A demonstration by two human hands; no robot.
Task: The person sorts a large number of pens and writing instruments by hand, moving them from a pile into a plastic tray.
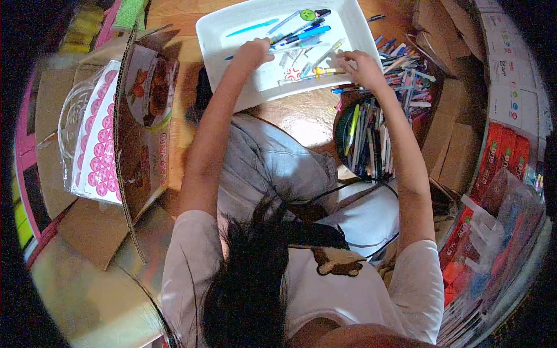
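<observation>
A white plastic tray (210, 26) lies in front of me, with loose pens and small clear pieces inside. My left hand (255, 52) is over its left part, fingers curled beside several blue and dark pens (304, 36). What those fingers pinch, if anything, is hidden. My right hand (361, 66) reaches over the right wall, its fingers bent close together near a clear grey pen (320, 58) and a yellow-banded pen (326, 71). I cannot make out what it grips. A round green face piece (307, 15) lies at the tray's far side.
A round dark basket (341, 130) packed with upright pens stands below my right forearm. Beside it, a heap of loose pens (412, 87) lies against cardboard flaps (449, 133). An open cardboard box (145, 156) is at left. Red packages (490, 191) line the right side.
</observation>
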